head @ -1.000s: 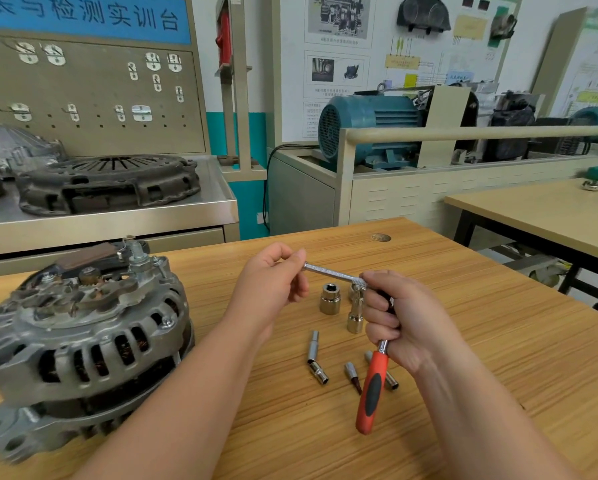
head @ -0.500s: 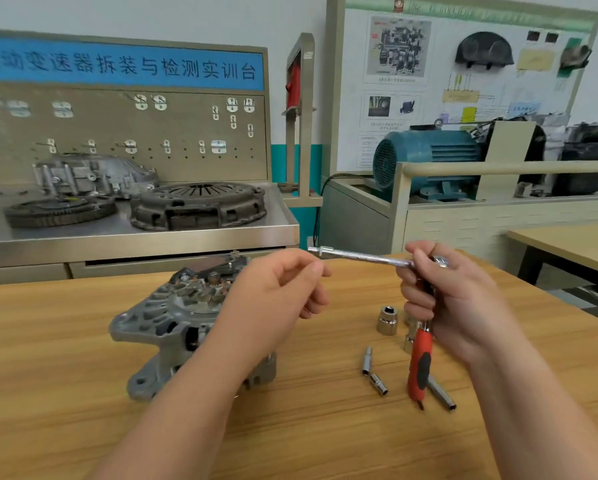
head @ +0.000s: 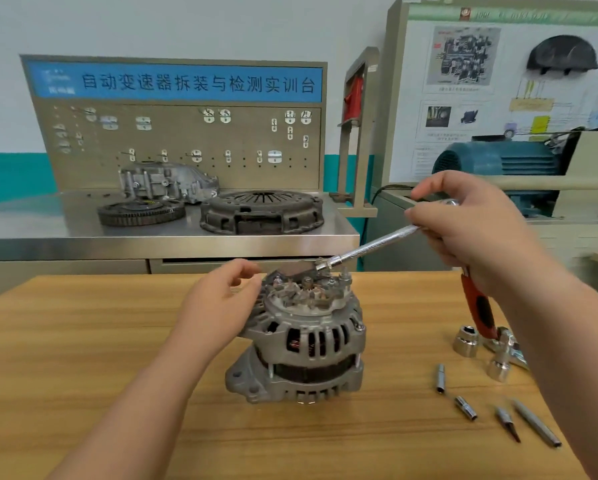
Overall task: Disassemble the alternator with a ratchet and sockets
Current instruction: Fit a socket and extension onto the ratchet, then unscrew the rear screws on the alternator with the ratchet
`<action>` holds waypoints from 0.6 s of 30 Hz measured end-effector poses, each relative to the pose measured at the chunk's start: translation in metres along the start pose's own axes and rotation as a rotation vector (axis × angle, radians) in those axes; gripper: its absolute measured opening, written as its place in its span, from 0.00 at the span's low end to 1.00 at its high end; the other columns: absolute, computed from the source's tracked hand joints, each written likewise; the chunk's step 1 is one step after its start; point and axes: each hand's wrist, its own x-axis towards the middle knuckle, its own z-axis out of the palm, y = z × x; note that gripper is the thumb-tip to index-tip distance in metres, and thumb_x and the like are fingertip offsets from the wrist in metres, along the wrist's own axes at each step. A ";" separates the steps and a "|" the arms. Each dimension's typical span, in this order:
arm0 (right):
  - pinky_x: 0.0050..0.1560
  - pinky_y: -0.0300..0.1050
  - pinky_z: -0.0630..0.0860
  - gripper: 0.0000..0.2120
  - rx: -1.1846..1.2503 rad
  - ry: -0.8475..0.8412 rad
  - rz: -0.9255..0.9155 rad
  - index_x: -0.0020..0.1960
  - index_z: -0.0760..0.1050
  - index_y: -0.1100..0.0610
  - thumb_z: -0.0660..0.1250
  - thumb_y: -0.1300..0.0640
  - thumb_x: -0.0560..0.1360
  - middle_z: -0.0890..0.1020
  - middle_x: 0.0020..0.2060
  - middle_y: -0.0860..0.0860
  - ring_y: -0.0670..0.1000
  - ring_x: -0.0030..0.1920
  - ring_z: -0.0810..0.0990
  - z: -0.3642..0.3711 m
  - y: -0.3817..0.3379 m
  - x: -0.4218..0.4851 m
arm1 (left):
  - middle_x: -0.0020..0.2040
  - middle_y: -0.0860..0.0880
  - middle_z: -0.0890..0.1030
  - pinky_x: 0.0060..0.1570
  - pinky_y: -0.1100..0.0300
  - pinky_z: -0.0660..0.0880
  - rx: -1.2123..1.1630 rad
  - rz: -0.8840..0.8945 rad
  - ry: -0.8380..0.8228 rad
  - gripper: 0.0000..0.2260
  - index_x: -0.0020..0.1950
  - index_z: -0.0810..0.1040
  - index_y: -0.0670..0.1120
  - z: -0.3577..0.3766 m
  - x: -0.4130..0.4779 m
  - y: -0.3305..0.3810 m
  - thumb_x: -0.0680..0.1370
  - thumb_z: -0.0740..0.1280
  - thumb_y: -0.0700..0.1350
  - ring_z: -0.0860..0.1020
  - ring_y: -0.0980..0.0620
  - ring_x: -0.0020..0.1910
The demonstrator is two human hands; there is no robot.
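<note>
Grips the ratchet [head: 477, 308] in the right hand [head: 474, 233], slants its extension [head: 370, 249] down-left to hover just above the alternator [head: 308, 344], upright on the counter [head: 83, 341], with left hand [head: 218, 303] fingers loosely curled, empty, beside its top.

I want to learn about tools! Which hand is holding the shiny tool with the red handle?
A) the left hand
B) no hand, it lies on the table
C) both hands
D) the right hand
D: the right hand grips the ratchet up in the air, while the left hand is down beside the alternator and holds no tool.
</note>
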 end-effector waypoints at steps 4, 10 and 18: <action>0.19 0.34 0.63 0.08 -0.181 0.049 -0.065 0.42 0.74 0.49 0.67 0.62 0.70 0.72 0.22 0.45 0.41 0.18 0.65 0.020 -0.005 0.013 | 0.59 0.52 0.80 0.54 0.49 0.79 -0.057 -0.144 -0.240 0.14 0.65 0.74 0.57 0.000 -0.005 -0.006 0.81 0.59 0.51 0.79 0.52 0.53; 0.16 0.31 0.60 0.04 -0.304 -0.011 -0.102 0.41 0.75 0.54 0.67 0.62 0.70 0.72 0.25 0.47 0.40 0.15 0.65 0.046 -0.016 0.028 | 0.48 0.57 0.81 0.36 0.63 0.76 0.285 -0.011 -0.339 0.21 0.75 0.60 0.58 -0.008 -0.027 0.005 0.82 0.53 0.57 0.77 0.61 0.39; 0.28 0.40 0.66 0.04 -0.503 -0.095 -0.177 0.37 0.76 0.53 0.67 0.60 0.70 0.79 0.35 0.47 0.46 0.27 0.71 0.068 -0.032 0.031 | 0.54 0.49 0.76 0.51 0.57 0.76 0.689 0.167 -0.491 0.37 0.79 0.47 0.47 -0.009 -0.072 0.040 0.77 0.43 0.68 0.75 0.52 0.53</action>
